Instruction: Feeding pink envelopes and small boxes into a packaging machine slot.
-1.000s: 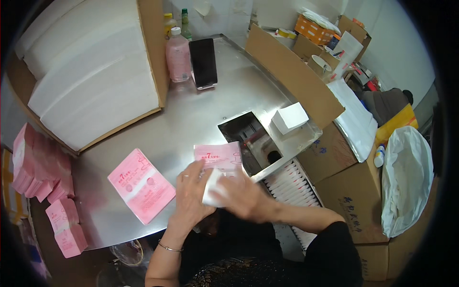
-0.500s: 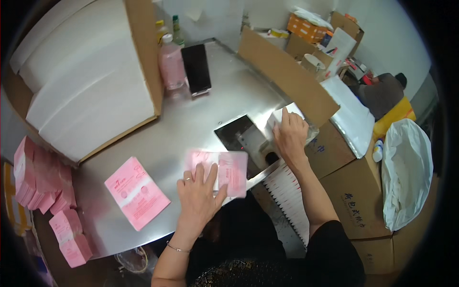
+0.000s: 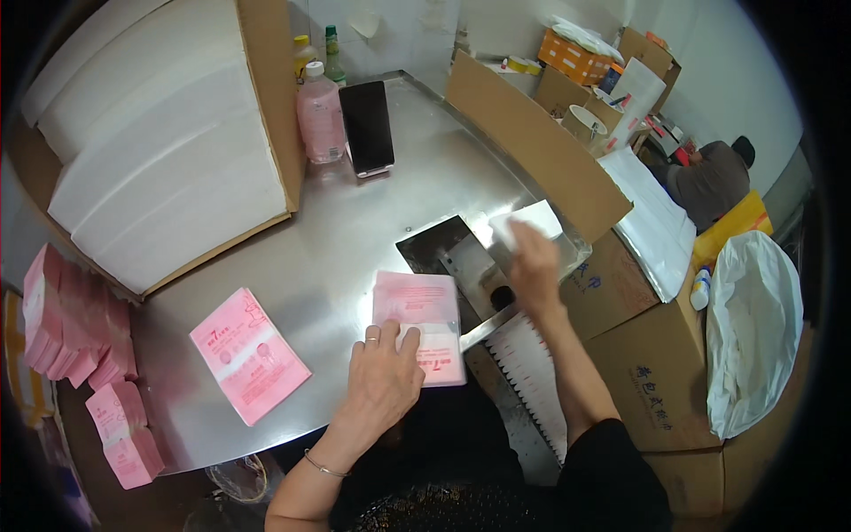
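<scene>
A stack of pink printed packets (image 3: 412, 297) lies by the front edge of the metal table (image 3: 328, 248), beside the square hole (image 3: 425, 244). It is pressed by the left hand (image 3: 386, 377), whose fingers are a little apart and are laid on top, not closed around it. Near the right corner of the table, a white block (image 3: 539, 215) is reached by the right hand (image 3: 536, 266). A small white piece (image 3: 503, 232) is seen at its fingertips, but the hand is blurred, so it cannot be told if the piece is gripped.

The work looks part way along. A second pink stack (image 3: 251, 356) is set near the front edge, further left, and more pink piles (image 3: 75, 310) are kept by the left edge; these may be done. The stack under the hand seems to be left to finish.

Two pink stacks are counted on the open tabletop; the left piles are too crowded to count. One white block, one black phone (image 3: 366, 129) and three bottles (image 3: 319, 120) are seen, the last four near the back edge.
</scene>
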`<state>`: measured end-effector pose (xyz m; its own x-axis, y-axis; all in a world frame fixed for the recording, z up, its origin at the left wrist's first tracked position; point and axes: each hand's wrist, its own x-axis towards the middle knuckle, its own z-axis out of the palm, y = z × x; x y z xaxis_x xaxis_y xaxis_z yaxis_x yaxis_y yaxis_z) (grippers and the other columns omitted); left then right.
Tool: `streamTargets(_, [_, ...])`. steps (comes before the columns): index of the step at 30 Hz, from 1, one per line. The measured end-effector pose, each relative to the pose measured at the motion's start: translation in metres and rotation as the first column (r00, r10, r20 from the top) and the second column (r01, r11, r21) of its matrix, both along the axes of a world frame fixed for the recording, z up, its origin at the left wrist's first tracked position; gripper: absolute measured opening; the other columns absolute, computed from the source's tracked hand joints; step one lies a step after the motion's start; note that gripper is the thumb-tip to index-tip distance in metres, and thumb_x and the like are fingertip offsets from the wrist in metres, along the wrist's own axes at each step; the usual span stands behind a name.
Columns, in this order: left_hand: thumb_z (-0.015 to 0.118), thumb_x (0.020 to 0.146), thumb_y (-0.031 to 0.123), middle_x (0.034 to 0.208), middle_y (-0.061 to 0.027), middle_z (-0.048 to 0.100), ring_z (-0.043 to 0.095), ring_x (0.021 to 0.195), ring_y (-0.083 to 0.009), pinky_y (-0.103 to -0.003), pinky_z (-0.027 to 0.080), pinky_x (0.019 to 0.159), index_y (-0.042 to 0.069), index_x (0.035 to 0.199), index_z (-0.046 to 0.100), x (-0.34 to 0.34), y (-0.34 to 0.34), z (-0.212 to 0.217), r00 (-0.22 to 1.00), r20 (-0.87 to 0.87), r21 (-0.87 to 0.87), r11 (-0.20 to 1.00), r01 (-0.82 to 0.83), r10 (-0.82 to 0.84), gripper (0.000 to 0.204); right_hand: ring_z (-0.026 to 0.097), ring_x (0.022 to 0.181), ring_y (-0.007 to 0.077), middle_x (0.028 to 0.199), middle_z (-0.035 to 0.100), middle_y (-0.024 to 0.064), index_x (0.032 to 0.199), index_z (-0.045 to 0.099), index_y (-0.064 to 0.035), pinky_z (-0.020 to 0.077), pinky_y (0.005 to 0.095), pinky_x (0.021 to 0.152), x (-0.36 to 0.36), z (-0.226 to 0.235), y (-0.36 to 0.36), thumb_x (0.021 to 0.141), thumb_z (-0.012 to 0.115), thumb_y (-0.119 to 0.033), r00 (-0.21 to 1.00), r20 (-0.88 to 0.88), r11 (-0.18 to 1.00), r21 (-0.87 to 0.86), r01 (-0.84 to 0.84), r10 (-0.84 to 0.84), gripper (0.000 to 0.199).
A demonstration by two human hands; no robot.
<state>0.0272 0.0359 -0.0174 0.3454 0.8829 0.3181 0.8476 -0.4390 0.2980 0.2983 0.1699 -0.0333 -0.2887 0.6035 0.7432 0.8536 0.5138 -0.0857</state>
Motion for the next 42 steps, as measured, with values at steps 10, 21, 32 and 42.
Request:
streamTargets(10, [0.08, 0.07, 0.019, 0.098, -0.0161, 0.054, 0.053, 0.087, -0.0313, -0.041, 0.042, 0.073, 0.007, 0.144, 0.049, -0.011, -0.002, 0.01, 0.975, 0.179, -0.018, 0.991, -0.134, 0.135, 0.081, 0.053, 0.12, 0.0367, 0.121, 0.056, 0.0214, 0.147, 0.04, 0.0016, 0.0297, 0.0669, 0.109, -0.139, 0.004, -0.041, 0.084, 0.063, -0.015, 0.892, 0.302, 0.907, -0.358, -0.223, 0.338, 0.069])
streamTargets(21, [0.074, 0.079, 0.015, 0.121, -0.0115, 0.057, 0.052, 0.113, -0.0314, -0.043, 0.041, 0.092, 0.007, 0.122, 0.063, -0.002, -0.002, 0.004, 0.983, 0.156, 0.163, 0.984, 0.065, -0.091, 0.045, 0.059, 0.117, 0.0327, 0.122, 0.062, 0.0186, 0.139, 0.051, -0.0049, 0.0371, 0.0559, 0.108, -0.106, -0.011, -0.025, 0.086, 0.06, -0.009, 0.948, 0.153, 0.884, -0.427, -0.192, 0.279, 0.054])
streamTargets(32, [0.072, 0.075, 0.011, 0.109, -0.0083, 0.059, 0.054, 0.096, -0.0299, -0.042, 0.043, 0.085, 0.008, 0.101, 0.063, 0.007, 0.001, -0.005, 0.98, 0.181, 0.126, 0.99, 0.057, -0.079, 0.027, 0.063, 0.087, 0.0346, 0.095, 0.06, 0.019, 0.114, 0.06, -0.0068, 0.0446, 0.0495, 0.093, -0.114, -0.013, -0.024, 0.079, 0.065, -0.006, 0.957, 0.177, 0.939, -0.301, -0.168, 0.228, 0.035])
streamTargets(42, [0.07, 0.075, 0.006, 0.11, -0.009, 0.059, 0.055, 0.094, -0.0304, -0.041, 0.043, 0.084, 0.007, 0.101, 0.064, 0.01, -0.005, -0.005, 0.976, 0.198, 0.143, 0.987, 0.068, -0.096, 0.026, 0.062, 0.097, 0.0408, 0.099, 0.061, 0.0221, 0.098, 0.063, 0.0006, 0.039, 0.0672, 0.097, -0.127, -0.028, -0.017, 0.087, 0.056, -0.013, 0.962, 0.193, 0.921, -0.375, -0.107, 0.191, 0.019])
